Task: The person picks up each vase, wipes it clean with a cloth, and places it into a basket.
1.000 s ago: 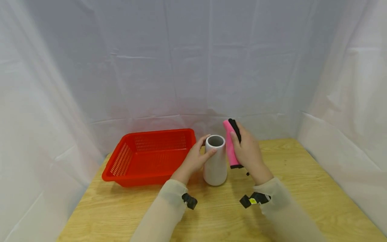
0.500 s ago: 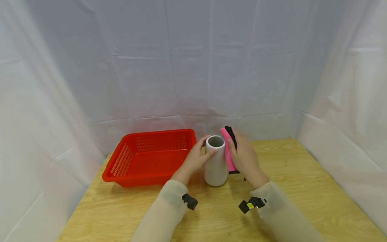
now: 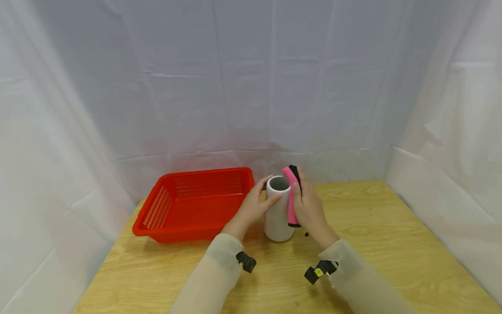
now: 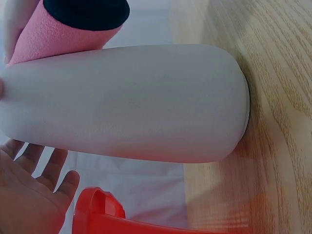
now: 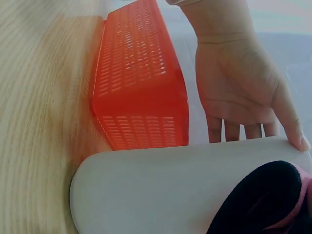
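1. Left hand (image 3: 254, 206), fingers curled, steadies the white vase (image 3: 279, 213) at frame centre.
2. Right hand (image 3: 308, 208) grips a pink-and-black roll (image 3: 291, 196) against the vase's rim.
3. The roll looks soft and light; grip mid-length.
4. Red basket (image 3: 157, 205) sits left.

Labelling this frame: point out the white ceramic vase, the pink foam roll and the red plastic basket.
White ceramic vase (image 3: 277, 218), head view, lower body.
Pink foam roll (image 3: 291, 196), head view, side.
Red plastic basket (image 3: 204, 172), head view, far rim.

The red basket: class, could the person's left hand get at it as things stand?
Probably yes. The red basket stands open-topped just left of the left hand, with nothing between them; but that hand now steadies the white vase and would have to let go.
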